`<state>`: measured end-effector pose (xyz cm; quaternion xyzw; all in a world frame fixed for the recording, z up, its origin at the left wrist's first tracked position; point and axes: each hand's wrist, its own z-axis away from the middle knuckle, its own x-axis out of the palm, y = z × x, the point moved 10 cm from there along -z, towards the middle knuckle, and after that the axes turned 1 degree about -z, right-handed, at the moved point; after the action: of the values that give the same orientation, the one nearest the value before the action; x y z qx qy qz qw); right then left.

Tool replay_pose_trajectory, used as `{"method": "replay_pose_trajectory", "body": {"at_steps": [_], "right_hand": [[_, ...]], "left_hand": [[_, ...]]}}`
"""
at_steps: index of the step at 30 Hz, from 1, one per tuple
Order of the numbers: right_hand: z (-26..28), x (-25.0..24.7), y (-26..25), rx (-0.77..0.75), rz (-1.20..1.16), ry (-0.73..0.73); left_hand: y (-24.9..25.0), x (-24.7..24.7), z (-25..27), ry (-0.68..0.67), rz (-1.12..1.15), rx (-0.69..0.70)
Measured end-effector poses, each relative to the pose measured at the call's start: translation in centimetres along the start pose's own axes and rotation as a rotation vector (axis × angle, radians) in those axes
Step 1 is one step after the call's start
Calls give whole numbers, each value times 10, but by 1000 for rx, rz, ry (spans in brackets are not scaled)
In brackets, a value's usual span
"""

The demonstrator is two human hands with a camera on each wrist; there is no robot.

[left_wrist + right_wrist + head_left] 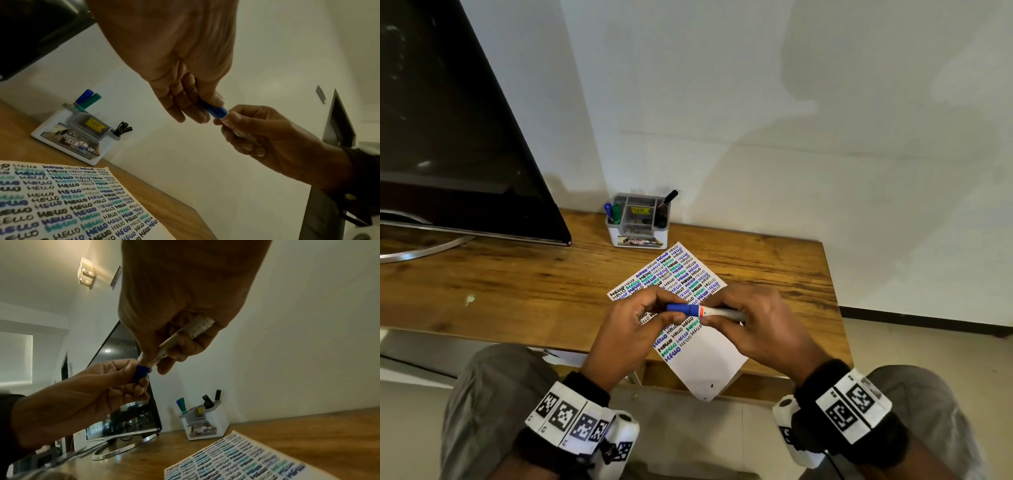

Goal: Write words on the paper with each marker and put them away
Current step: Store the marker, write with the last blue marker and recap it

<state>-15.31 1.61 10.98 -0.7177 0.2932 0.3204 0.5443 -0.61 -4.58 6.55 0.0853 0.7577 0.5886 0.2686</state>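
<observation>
I am holding one blue-capped marker (702,311) level above the paper (705,356), which is lying on the surface (517,291). My left hand (633,325) is pinching the blue cap (681,309); my right hand (753,325) is curling its grip round the white barrel. Whether the cap is coming off or going on, I cannot tell.

Progress: the single sheet is carrying many rows of "HELLO" in black, blue and green, with its near corner blank, so I am judging the writing well advanced.

Count in the organizer (638,222): one blue marker (607,210), one green marker (616,212), at least two black pens (211,400).
</observation>
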Motion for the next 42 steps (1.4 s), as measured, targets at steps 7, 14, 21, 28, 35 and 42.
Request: {"method": "replay_pose_trajectory", "body": {"at_steps": [7,14,21,28,35,42], "right_hand": [[1,16,24,274,-441,-40],[-38,48,43,290,-271,-343],[-109,25,75,308,-207,-100],[-194,9,64,216,-221,63],[-267,43,62,181,-214,60],[-298,87,59,203,-129,-76]], "left_hand": [[33,-3,-4,-20,-176,189],[-11,-10,-29,-84,-190,38],[-84,-32,-57,-108,-623,-50],[-148,-17,-59,-350,-955,-138],[-177,-12,-59,-408,-899,-209],[-178,-11,-63,-405,-899,-170]]}}
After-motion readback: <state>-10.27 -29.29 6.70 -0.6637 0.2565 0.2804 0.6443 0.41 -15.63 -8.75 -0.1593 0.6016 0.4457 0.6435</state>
